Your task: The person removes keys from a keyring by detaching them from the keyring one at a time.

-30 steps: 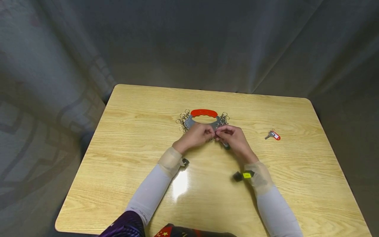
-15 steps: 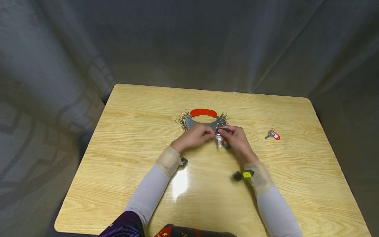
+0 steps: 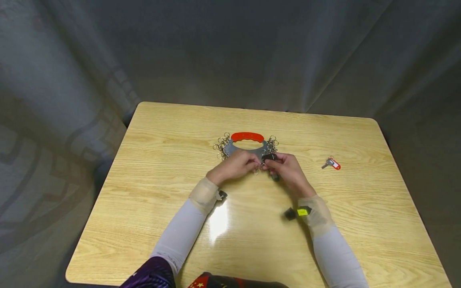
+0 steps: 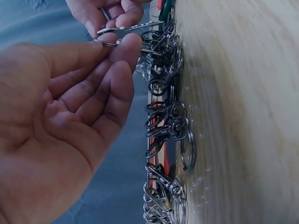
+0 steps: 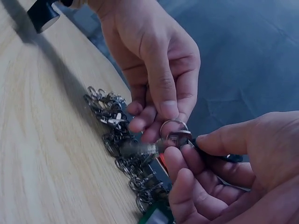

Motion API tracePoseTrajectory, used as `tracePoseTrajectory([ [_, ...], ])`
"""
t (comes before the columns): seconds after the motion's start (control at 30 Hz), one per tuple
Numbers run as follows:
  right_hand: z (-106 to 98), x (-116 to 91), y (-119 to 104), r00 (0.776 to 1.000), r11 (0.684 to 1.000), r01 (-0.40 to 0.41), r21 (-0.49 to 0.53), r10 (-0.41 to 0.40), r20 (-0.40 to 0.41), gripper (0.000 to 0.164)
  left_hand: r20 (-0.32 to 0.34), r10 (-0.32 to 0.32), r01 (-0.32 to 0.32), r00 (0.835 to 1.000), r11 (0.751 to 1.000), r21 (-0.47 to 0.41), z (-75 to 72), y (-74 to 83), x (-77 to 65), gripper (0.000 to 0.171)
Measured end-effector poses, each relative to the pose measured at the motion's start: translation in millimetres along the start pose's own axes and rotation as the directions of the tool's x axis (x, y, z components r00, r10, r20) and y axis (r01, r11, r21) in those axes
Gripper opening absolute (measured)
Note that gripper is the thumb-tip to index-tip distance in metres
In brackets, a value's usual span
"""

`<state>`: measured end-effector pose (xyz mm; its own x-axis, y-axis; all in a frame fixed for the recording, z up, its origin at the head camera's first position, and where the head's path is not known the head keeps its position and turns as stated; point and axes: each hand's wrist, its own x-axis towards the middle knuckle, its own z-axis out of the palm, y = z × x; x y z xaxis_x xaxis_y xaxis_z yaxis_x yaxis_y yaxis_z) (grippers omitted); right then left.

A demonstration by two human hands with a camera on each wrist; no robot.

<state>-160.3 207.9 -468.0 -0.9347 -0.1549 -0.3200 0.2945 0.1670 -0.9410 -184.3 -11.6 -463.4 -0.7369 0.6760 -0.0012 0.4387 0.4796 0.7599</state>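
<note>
In the head view my left hand (image 3: 239, 163) and right hand (image 3: 288, 170) meet at the near edge of a grey key-ring plate (image 3: 248, 153) with a red handle (image 3: 247, 137). Between thumb and index finger the left hand pinches a metal split ring (image 5: 174, 122). A key (image 5: 180, 136), partly blurred, hangs at that ring; my right thumb and fingers pinch it along with a black tag (image 3: 269, 157). Snap hooks and rings (image 4: 170, 121) crowd the plate's edge beneath the hands. Part of the plate is hidden behind the left hand.
A green tag (image 3: 275, 177) lies below the right hand. Farther right on the wooden table (image 3: 360, 224) lies a key with a red tag (image 3: 336, 164). Clusters of rings spread at the plate's left end (image 3: 221, 146) and right end (image 3: 272, 143). A grey curtain (image 3: 230, 60) hangs behind.
The key hung pointing down between the hands half a second ago; now the black tag is turned up in the right fingers. The left hand keeps its pinch with little movement.
</note>
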Motion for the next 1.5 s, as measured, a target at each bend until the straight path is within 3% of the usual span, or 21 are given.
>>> tracePoseTrajectory([
  [0.3,-1,1,2,1.0,1.0,0.021,-0.011,-0.021,-0.019,0.026,-0.004,-0.01,0.01,1.0,1.0,-0.008,-1.1,0.0,0.6,0.016],
  [0.93,2,-4,-2,0.998,0.997,0.061,-0.045,-0.062,-0.025,0.026,-0.055,0.058,-0.049,0.997,0.986,0.161,2.1,2.2,0.4,0.017],
  [1.27,5,-3,-3,0.993,0.99,0.108,-0.087,-0.111,-0.035,0.021,-0.066,0.098,-0.079,0.993,0.966,0.248,1.4,5.4,1.2,0.015],
  [1.5,9,-4,-3,0.994,0.991,0.09,-0.102,-0.096,-0.053,0.017,-0.098,0.112,-0.081,0.989,0.957,0.279,6.0,5.0,0.4,0.01],
])
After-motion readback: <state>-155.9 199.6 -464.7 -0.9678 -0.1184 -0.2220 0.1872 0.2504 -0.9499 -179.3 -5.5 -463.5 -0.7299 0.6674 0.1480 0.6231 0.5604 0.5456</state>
